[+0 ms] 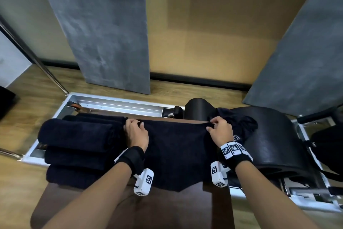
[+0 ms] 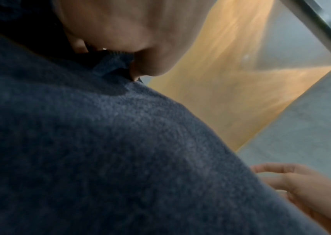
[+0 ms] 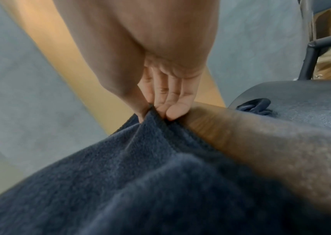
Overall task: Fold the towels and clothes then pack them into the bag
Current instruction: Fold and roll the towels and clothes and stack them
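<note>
Forearms reached out from the bottom of the head view, each with a wrist-strapped camera. Left hand [image 1: 136, 132] and right hand [image 1: 220, 130] each pinched a far corner of the dark towel [image 1: 176, 154], which lay spread on the brown table [image 1: 130, 208] with its near edge sagging to a point. Left wrist view: thumb and fingertip closed tight on a bunched bit of hem. Right wrist view: thumb against curled fingers [image 3: 172, 101], cloth gathered into a small pleat between them, just at the table's edge. Corners held level and well apart, likely to keep the far edge taut and square for a fold.

Rolled towels [image 1: 78, 136] lay stacked to the left, touching the spread one; probably parked there, finished, until packing. Dark garment [image 1: 239, 126] was draped over the black padded barrel [image 1: 274, 136] to the right, seemingly waiting its turn. Could not identify the bag for certain; a dark shape at the far right edge might be it.

Judged: folding underway, packing not begun.
</note>
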Demonstrator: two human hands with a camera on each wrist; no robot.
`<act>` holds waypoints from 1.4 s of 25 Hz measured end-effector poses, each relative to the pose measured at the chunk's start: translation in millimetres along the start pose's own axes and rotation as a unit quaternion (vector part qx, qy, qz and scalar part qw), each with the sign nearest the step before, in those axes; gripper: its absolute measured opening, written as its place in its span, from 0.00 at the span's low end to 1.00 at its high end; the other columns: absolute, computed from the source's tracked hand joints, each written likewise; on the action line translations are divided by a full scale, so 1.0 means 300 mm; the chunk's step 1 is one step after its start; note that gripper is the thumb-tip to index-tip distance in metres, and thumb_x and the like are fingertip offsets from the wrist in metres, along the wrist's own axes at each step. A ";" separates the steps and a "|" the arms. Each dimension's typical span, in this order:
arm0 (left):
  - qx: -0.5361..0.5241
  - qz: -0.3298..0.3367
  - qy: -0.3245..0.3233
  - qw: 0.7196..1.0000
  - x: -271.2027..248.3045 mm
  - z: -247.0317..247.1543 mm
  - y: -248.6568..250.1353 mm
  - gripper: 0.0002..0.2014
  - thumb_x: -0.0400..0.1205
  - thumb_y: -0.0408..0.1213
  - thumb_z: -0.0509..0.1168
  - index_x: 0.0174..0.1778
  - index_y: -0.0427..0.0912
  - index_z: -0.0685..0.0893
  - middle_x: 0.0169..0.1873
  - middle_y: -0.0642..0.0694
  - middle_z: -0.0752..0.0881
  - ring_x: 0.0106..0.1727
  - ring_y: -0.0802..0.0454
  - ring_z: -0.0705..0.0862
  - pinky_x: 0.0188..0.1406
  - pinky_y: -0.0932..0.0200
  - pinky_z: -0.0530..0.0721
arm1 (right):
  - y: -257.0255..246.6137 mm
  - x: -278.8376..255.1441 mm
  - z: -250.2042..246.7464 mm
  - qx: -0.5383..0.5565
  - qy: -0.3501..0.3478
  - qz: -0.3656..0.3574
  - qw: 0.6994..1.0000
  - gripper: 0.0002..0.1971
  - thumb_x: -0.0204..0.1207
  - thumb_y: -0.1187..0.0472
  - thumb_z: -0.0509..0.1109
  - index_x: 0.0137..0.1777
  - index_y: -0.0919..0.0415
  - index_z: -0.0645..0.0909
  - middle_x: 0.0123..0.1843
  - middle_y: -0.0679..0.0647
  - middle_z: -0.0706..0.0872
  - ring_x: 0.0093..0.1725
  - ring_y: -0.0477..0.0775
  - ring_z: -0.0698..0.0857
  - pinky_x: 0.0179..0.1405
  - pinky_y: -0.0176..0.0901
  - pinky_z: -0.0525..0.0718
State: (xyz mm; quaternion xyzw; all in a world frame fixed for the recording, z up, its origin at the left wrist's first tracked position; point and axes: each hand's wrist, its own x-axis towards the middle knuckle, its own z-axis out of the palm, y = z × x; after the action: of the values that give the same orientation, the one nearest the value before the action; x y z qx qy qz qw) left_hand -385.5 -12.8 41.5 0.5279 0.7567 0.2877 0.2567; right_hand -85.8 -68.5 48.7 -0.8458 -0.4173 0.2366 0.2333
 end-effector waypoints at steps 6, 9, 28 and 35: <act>0.020 0.065 0.001 0.998 -0.017 0.003 -0.006 0.09 0.91 0.32 0.66 0.57 0.31 0.90 0.60 0.39 0.84 0.65 0.39 0.80 0.67 0.48 0.78 | -0.004 -0.030 0.001 -0.064 0.024 -0.033 0.997 0.10 0.80 0.56 0.79 0.58 0.56 0.89 0.56 0.59 0.88 0.58 0.68 0.88 0.56 0.56 0.87; -0.042 0.063 0.014 0.997 -0.035 -0.014 0.009 0.05 0.89 0.30 0.70 0.55 0.33 0.90 0.56 0.41 0.82 0.58 0.40 0.83 0.61 0.54 0.78 | 0.002 -0.045 -0.016 -0.044 0.033 -0.028 0.998 0.07 0.78 0.58 0.80 0.49 0.58 0.86 0.54 0.55 0.84 0.54 0.65 0.87 0.53 0.53 0.83; -0.265 0.280 0.056 0.921 -0.229 -0.668 0.142 0.13 0.72 0.28 0.86 0.41 0.51 0.94 0.41 0.51 0.84 0.41 0.64 0.85 0.48 0.77 0.78 | -0.146 -0.515 -0.618 0.321 0.042 -0.138 0.936 0.06 0.73 0.82 0.77 0.48 0.81 0.87 0.36 0.74 0.89 0.27 0.55 0.90 0.31 0.39 0.90; -0.356 0.267 -0.021 0.895 -0.215 -0.894 0.104 0.13 0.62 0.51 0.89 0.37 0.54 0.96 0.31 0.48 0.92 0.26 0.56 0.86 0.31 0.67 0.83 | -0.282 -0.742 -0.769 0.341 0.017 -0.195 0.919 0.07 0.75 0.78 0.78 0.48 0.76 0.83 0.31 0.68 0.88 0.26 0.58 0.90 0.27 0.41 0.89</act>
State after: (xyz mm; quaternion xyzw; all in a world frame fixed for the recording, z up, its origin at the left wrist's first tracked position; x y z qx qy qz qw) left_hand -530.8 -109.3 257.4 0.5894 0.4289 0.5841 0.3570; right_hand -119.1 -249.9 324.2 -0.6204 -0.4643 0.3001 0.5563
